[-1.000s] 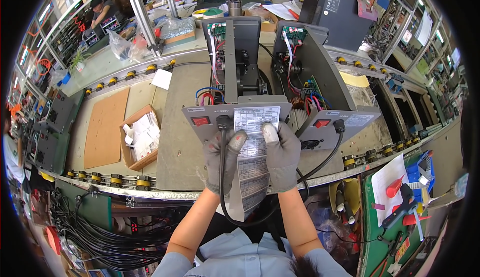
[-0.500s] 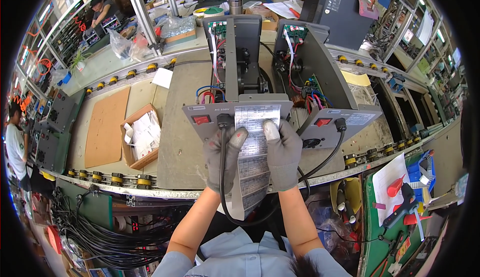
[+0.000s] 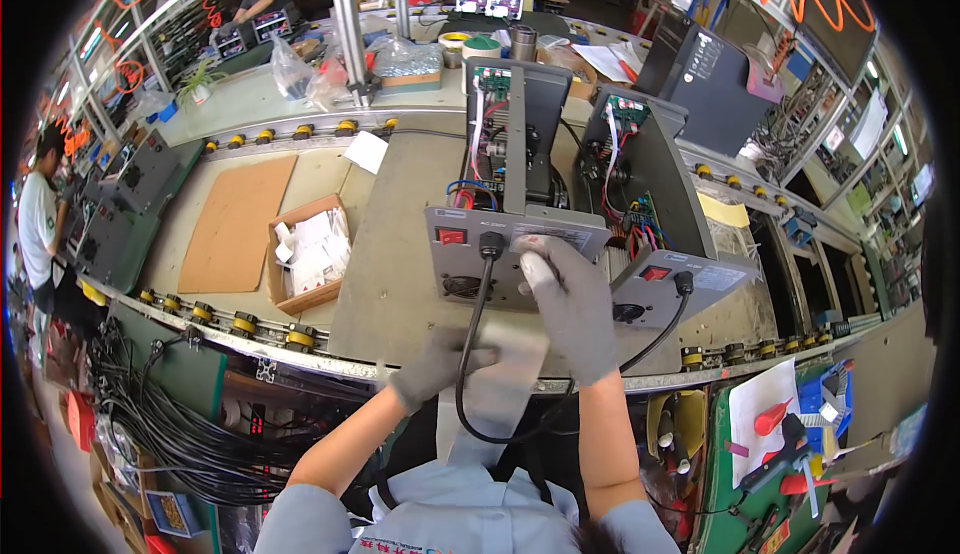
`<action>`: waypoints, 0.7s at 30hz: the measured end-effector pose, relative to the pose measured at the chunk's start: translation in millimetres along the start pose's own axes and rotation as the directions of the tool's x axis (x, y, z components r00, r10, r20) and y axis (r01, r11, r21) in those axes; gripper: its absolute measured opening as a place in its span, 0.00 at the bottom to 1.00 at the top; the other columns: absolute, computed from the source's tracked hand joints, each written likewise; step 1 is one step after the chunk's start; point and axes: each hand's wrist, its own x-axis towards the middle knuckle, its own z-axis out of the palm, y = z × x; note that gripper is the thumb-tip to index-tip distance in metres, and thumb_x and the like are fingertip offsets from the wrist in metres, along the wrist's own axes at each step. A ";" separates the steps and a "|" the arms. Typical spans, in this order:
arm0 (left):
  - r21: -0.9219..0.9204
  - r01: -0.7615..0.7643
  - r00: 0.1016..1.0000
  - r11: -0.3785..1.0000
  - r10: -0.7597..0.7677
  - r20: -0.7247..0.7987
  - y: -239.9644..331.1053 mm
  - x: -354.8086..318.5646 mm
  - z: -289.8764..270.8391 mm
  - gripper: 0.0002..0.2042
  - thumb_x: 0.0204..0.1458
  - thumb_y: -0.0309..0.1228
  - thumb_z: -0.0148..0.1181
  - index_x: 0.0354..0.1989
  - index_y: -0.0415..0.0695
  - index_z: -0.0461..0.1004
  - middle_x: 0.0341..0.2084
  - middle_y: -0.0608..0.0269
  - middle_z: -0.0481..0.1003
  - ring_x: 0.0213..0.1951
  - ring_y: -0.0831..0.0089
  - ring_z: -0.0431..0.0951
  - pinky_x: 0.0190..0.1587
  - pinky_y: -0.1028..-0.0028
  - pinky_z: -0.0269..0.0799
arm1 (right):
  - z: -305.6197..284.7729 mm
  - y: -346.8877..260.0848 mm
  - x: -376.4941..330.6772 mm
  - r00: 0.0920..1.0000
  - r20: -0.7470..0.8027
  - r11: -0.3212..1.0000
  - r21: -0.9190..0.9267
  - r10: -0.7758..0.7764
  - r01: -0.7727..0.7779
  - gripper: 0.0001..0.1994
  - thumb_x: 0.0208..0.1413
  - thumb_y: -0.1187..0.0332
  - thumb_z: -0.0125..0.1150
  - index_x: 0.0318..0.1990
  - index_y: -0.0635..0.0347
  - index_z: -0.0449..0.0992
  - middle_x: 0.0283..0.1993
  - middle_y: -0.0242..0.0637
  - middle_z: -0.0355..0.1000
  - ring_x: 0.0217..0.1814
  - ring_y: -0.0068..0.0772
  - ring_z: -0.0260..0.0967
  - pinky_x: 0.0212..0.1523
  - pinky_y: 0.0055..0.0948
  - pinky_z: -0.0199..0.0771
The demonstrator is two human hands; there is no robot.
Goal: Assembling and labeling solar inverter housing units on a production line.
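Both gray boxes had labels, but open tops. My left hand held the label strip by the counter; my right hand touched one label (pinching or not, I couldn't tell).

A flat brown cardboard sheet lies just beside an open brown cardboard box holding white paper slips. Bunched black cables fill the lower left; a green-topped table bears a white paper sheet.
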 end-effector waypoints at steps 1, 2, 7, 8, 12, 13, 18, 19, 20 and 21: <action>-0.098 0.070 0.997 0.993 -0.072 -0.018 -20.2 -13.6 -7.2 0.17 0.48 0.40 0.62 0.37 0.37 0.76 0.30 0.61 0.77 0.31 0.76 0.74 0.35 0.75 0.70 | 3.6 6.7 1.6 1.000 0.010 1.000 0.003 -0.013 0.013 0.10 0.55 0.74 0.50 0.42 0.67 0.74 0.38 0.38 0.73 0.32 0.23 0.70 0.34 0.23 0.70; -0.183 -0.011 0.983 0.983 -0.023 -0.181 -27.1 -34.5 -22.6 0.16 0.49 0.39 0.61 0.39 0.38 0.76 0.32 0.60 0.77 0.32 0.76 0.74 0.36 0.75 0.70 | 7.5 12.4 2.6 0.988 0.081 0.981 0.128 0.135 -0.145 0.10 0.55 0.74 0.50 0.42 0.66 0.74 0.37 0.36 0.73 0.30 0.22 0.70 0.33 0.22 0.70; -0.041 -0.323 0.507 0.945 0.136 -0.851 -7.6 -98.2 -192.0 0.17 0.59 0.35 0.49 0.51 0.35 0.67 0.44 0.56 0.73 0.46 0.72 0.72 0.50 0.74 0.67 | 6.2 32.9 -2.5 0.913 0.183 0.901 0.179 0.364 -0.395 0.10 0.56 0.69 0.53 0.38 0.66 0.77 0.29 0.32 0.73 0.26 0.20 0.70 0.29 0.21 0.71; 0.121 -0.530 0.259 0.840 0.296 -0.920 19.9 -93.3 -220.6 0.17 0.59 0.35 0.49 0.51 0.36 0.66 0.44 0.56 0.73 0.46 0.72 0.72 0.50 0.74 0.67 | 2.0 39.5 -5.0 0.922 0.126 0.918 0.112 0.367 -0.381 0.10 0.55 0.67 0.54 0.36 0.65 0.77 0.29 0.36 0.74 0.28 0.26 0.72 0.31 0.24 0.70; 0.293 -0.758 -0.072 0.583 0.372 -0.925 67.8 -84.6 -326.9 0.16 0.55 0.34 0.56 0.47 0.38 0.69 0.38 0.63 0.73 0.37 0.76 0.73 0.39 0.77 0.72 | -13.3 24.8 -27.5 0.986 -0.018 0.867 -0.474 0.163 -0.152 0.09 0.52 0.67 0.55 0.37 0.62 0.77 0.34 0.43 0.75 0.37 0.41 0.74 0.38 0.30 0.71; 0.271 -0.797 -0.053 0.540 0.384 -0.922 61.8 -69.0 -340.3 0.15 0.54 0.34 0.57 0.46 0.38 0.70 0.36 0.64 0.73 0.35 0.78 0.73 0.37 0.78 0.72 | -20.1 12.9 -42.3 0.996 -0.041 0.925 -0.370 0.083 -0.092 0.09 0.52 0.68 0.55 0.36 0.62 0.76 0.34 0.43 0.75 0.38 0.40 0.74 0.39 0.29 0.72; 0.703 0.355 0.642 0.616 0.385 -0.663 -92.4 28.1 -345.9 0.17 0.46 0.38 0.57 0.45 0.48 0.73 0.44 0.46 0.72 0.42 0.48 0.74 0.45 0.59 0.70 | -80.2 -48.5 -75.7 0.864 -0.343 0.862 -0.474 -0.368 0.179 0.08 0.50 0.75 0.53 0.37 0.61 0.75 0.37 0.43 0.74 0.37 0.40 0.74 0.37 0.31 0.72; 0.716 0.530 0.764 0.455 0.109 -0.636 -77.6 44.7 -296.1 0.19 0.45 0.37 0.57 0.48 0.47 0.71 0.49 0.48 0.69 0.47 0.49 0.72 0.49 0.62 0.69 | -85.5 -52.8 -66.2 0.846 -0.429 0.860 -0.506 -0.317 0.065 0.08 0.50 0.74 0.54 0.38 0.61 0.75 0.38 0.42 0.74 0.36 0.41 0.73 0.37 0.31 0.71; 0.756 0.489 0.714 0.436 0.298 -0.633 -78.4 50.5 -256.2 0.20 0.46 0.37 0.57 0.49 0.47 0.71 0.51 0.47 0.68 0.49 0.49 0.70 0.50 0.62 0.68 | -88.3 -55.9 -52.0 0.849 -0.290 0.776 -0.598 -0.442 0.200 0.08 0.50 0.72 0.55 0.38 0.60 0.75 0.38 0.41 0.74 0.36 0.41 0.73 0.37 0.33 0.71; 0.786 0.466 0.638 0.405 0.462 -0.616 -82.9 49.4 -222.9 0.20 0.46 0.36 0.57 0.50 0.46 0.71 0.52 0.46 0.67 0.51 0.50 0.69 0.52 0.62 0.66 | -86.8 -56.8 -36.2 0.833 -0.128 0.681 -0.650 -0.538 0.339 0.09 0.49 0.70 0.57 0.39 0.59 0.75 0.38 0.40 0.74 0.36 0.42 0.72 0.38 0.34 0.70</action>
